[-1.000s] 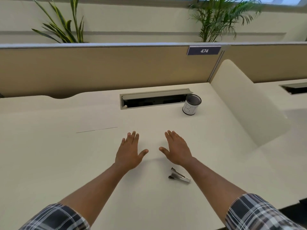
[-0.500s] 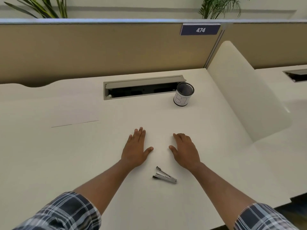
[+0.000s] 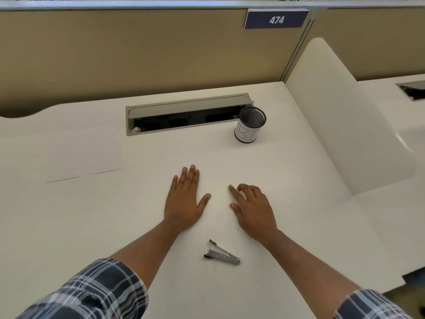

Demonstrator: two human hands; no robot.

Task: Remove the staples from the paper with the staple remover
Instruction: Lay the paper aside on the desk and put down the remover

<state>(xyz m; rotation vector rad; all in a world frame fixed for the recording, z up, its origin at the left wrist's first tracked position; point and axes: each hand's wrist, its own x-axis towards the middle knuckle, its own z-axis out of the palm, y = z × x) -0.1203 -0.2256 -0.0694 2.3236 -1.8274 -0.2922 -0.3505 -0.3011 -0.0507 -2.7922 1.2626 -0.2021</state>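
Watching from my remote feed, paper (image 3: 82, 155) far left on the counter (image 3: 299, 203), left hand (image 3: 184, 201) flat, empty, staple remover (image 3: 222, 254) between my forearms, right hand (image 3: 253, 208) empty, fingers curling, mesh cup (image 3: 249, 127) beyond.

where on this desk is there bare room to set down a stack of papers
Bare desk lies left of the left hand, below the paper sheet. Another patch runs right of the right hand, below the mesh cup. Crowded: between the forearms, where the staple remover lies.
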